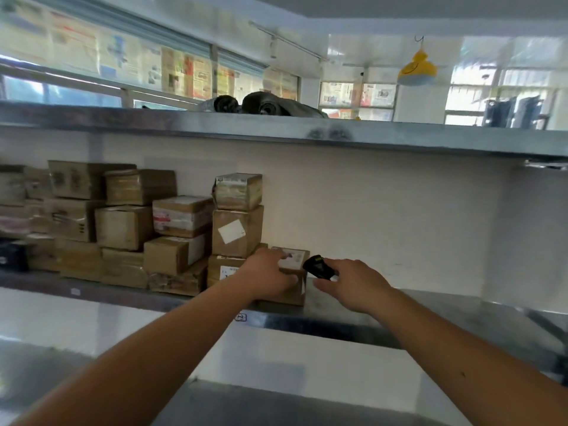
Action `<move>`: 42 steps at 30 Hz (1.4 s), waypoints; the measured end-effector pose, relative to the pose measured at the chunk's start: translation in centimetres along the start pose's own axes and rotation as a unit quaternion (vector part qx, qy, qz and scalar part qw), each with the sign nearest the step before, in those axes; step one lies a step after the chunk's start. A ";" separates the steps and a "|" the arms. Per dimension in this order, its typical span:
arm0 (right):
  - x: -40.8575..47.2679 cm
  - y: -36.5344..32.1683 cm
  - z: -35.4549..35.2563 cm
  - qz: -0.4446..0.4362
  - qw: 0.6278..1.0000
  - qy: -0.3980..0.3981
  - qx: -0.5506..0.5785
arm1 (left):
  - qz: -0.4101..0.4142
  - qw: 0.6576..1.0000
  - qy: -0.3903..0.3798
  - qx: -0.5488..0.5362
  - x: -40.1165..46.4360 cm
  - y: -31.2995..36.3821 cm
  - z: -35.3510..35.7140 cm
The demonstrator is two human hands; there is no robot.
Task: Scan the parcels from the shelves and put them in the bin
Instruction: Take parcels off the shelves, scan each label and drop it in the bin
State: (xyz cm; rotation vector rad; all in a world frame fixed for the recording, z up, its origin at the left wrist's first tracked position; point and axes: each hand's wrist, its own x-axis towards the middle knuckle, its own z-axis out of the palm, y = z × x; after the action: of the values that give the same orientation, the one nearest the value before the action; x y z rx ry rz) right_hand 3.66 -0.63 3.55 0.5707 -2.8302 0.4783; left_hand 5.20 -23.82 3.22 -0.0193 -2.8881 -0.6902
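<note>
Left hand (270, 273) on brown labelled parcel (293, 273)

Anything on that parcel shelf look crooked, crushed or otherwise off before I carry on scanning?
The brown cardboard parcels are stacked unevenly. One square white label sits tilted on its box. The bottom boxes look creased. The left hand holds a small box; the right hand holds the black scanner.

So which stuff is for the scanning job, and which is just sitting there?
For the job:
- small parcel, gripped by the left hand
- black scanner, held in the right hand
- stacked parcels waiting on the shelf

Just lying about:
- dark rolls on the top shelf
- yellow hanging toy
- papers on the windows
</note>
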 end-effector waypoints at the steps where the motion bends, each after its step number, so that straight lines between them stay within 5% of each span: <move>1: 0.2 0.0 0.0 0.001 1.000 0.000 0.005 | -0.002 1.000 0.007 -0.007 0.1 0.3 0.0; 12: 0.3 1.3 -0.8 0.029 0.999 -0.009 0.016 | -0.013 0.997 -0.012 -0.071 1.3 2.6 -0.6; 18: -0.8 2.7 -1.5 0.038 0.997 0.006 -0.071 | -0.052 0.989 0.009 -0.141 2.4 2.9 0.4; 27: -1.6 3.2 -3.4 0.054 0.995 -0.002 -0.081 | -0.147 0.942 -0.009 -0.303 6.1 3.4 3.6; 33: -3.2 3.7 -3.0 0.080 0.996 -0.019 -0.019 | -0.096 0.918 -0.049 -0.383 5.4 2.8 4.6; 42: -8.3 4.3 -5.1 0.082 0.995 -0.051 0.016 | 0.007 0.966 0.057 -0.252 1.1 3.3 6.5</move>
State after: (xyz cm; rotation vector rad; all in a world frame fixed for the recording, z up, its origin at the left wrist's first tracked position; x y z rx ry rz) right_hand 10.16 7.71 4.91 0.3804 -2.9874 0.5390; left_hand 3.23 -18.04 -0.80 -0.0629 -2.5232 -1.3533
